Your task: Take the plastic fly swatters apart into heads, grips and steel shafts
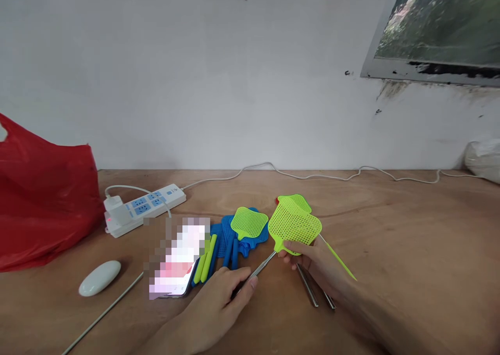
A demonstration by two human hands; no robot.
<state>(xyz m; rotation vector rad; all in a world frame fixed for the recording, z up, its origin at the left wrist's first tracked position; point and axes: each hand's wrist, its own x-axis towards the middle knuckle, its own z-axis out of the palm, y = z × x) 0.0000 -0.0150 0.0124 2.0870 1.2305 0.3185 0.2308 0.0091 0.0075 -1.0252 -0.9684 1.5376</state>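
Note:
My left hand is closed around the metal shaft of a fly swatter with a yellow-green mesh head. My right hand pinches the lower edge of that same head between thumb and fingers. Behind it lies another yellow-green swatter head. Metal rods rest on the table below my right hand. Left of the held swatter is a pile of blue swatters with a yellow-green swatter head on top. Yellow-green handles and blue handles point toward me.
A phone, partly pixelated, lies beside the pile. Further left are a white power strip with a plugged-in charger, a white oval object and a red plastic bag. A thin white cable runs along the wall.

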